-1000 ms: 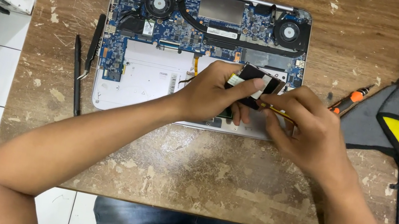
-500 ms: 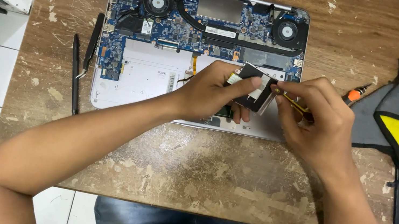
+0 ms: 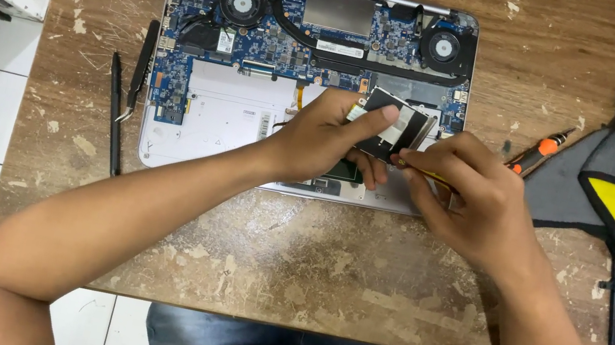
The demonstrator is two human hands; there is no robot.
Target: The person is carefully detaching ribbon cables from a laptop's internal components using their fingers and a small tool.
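1. Head view: over the opened laptop [image 3: 231, 129], the left hand [image 3: 322, 137] pinches a flat black drive [image 3: 396, 125], long axis slanting up-right toward the right fan [image 3: 441, 46].
2. The right hand [image 3: 468, 192] grips a yellow-shafted screwdriver [image 3: 429, 174], tip pointing left at the drive's lower edge.

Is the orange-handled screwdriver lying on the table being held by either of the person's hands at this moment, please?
No: the orange-handled screwdriver lies free on the table beyond the right hand.
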